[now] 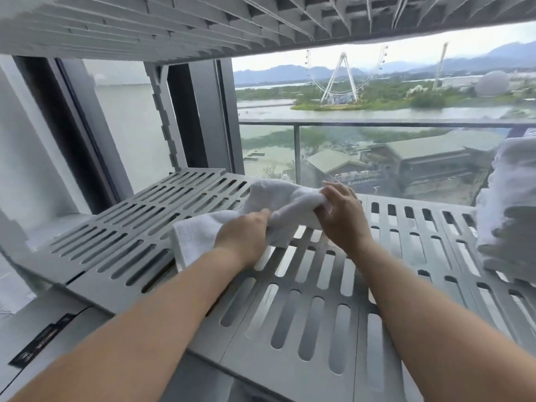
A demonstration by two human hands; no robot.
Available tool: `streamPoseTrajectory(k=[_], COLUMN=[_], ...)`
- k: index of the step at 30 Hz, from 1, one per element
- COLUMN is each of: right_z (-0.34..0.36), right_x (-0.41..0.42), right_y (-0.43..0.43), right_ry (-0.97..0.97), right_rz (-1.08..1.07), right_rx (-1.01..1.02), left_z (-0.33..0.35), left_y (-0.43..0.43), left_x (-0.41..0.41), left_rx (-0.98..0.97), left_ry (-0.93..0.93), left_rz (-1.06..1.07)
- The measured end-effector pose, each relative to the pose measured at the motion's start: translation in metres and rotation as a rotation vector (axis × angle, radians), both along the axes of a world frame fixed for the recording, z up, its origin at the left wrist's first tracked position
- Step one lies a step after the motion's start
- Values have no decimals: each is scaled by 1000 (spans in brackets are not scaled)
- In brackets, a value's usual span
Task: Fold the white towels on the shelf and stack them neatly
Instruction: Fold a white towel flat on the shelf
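Grey slotted shelf [121, 250] fills view, front edge cut off; blurred white towel stack [510, 216] at right, cropped by frame; white towel [200, 233] bunched mid-shelf, near corner overhanging; my right hand [342, 216] grips its far end, fingertips buried; my left hand [243, 236] pinches middle, fingers hidden.

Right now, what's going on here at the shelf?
A person is working one white towel with both hands on the slotted grey shelf. The left hand grips it near the middle, and the right hand holds the bunched far end with curled fingers. The towel is crumpled, not yet folded, with its left end lying on the shelf. A blurred white pile, probably more towels, sits at the right edge.
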State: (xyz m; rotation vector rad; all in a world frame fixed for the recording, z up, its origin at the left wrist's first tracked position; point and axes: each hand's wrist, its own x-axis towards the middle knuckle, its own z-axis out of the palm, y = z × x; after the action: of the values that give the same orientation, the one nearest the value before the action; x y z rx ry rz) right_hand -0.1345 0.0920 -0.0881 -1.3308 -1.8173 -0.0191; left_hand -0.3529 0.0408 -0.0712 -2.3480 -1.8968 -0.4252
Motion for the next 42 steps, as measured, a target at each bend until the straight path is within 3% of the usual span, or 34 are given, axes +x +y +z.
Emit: streamPoseTrajectory(k=[4, 9, 12, 14, 17, 19, 21, 24, 26, 28, 30, 37, 39, 42], right_z=[6, 24, 45, 62, 85, 97, 101, 81, 57, 31, 10, -7, -2, 10], right_x=[-5, -16, -22, -26, -26, -21, -17, -12, -9, -7, -4, 2, 1, -2], right_y=[-25, -65, -91, -109, -136, -143, -139, -117, -100, -85, -73, -48, -51, -66], right_ry=[130, 118, -33, -185, -346, -438, -519, -606, -588, -519, -477, -457, -461, -469], right_rz=[-25, -204, -388, -459, -459, -432, -418, -440, -481, -461, -453, -404, -406, -397], right_rx=[-58, 15, 137, 234, 389, 464, 429, 173, 43, 25, -33, -241, -279, -393], left_z=[37, 71, 90, 107, 137, 149, 145, 101, 66, 40, 26, 41, 42, 44], left_y=[2, -8, -22, -29, -30, -21, -8, 0, -6, -10, -11, -8, -11, -18], left_x=[-28, -53, -70, -83, -102, -103, -93, -63, -43, -27, -17, -27, -31, -40], left_rx=[-158, -143, -162, -312, -567, -614, -377, 277, 468, 354, 53, -557, -598, -412], left_ry=[-211, -210, -263, -353, -297, -285, -196, 107, 139, 134, 175, 359, 394, 435], left_rz=[-123, -261, -358, -394, -370, -380, -355, -196, -183, -219, -233, -323, -284, -313])
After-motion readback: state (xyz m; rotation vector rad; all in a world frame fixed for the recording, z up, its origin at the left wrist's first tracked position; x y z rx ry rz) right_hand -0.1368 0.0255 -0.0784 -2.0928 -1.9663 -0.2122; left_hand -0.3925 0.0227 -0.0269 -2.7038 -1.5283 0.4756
